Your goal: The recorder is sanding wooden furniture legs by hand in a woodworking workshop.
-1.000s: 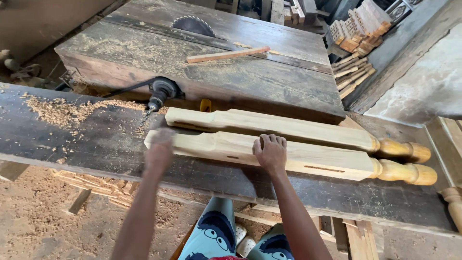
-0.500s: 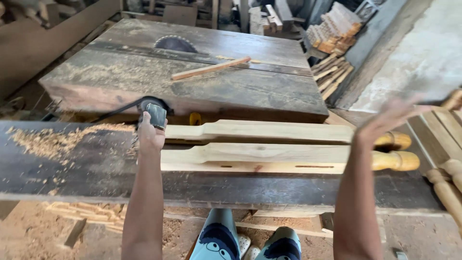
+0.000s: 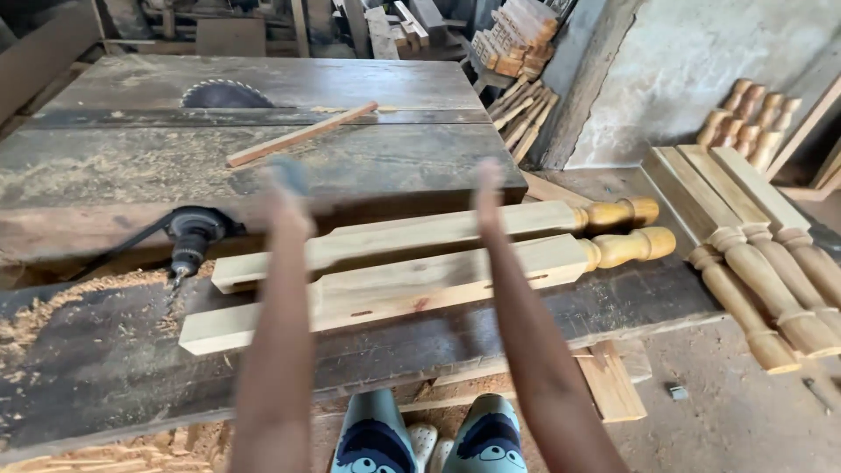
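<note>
Half a second ago my left hand was on the drill [image 3: 188, 235]; now both hands are raised over the two wooden legs [image 3: 420, 263] and touch nothing. The left hand [image 3: 285, 197] and right hand [image 3: 487, 188] are blurred, so I cannot tell if their fingers are spread or together. The legs lie side by side on the dark bench [image 3: 96, 359], tilted now. The drill lies just left of them.

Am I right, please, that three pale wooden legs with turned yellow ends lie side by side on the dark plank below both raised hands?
Not quite: the head view shows two pale wooden legs with turned yellow ends on the dark plank, not three. Both hands, left and right, are raised above them.
</note>
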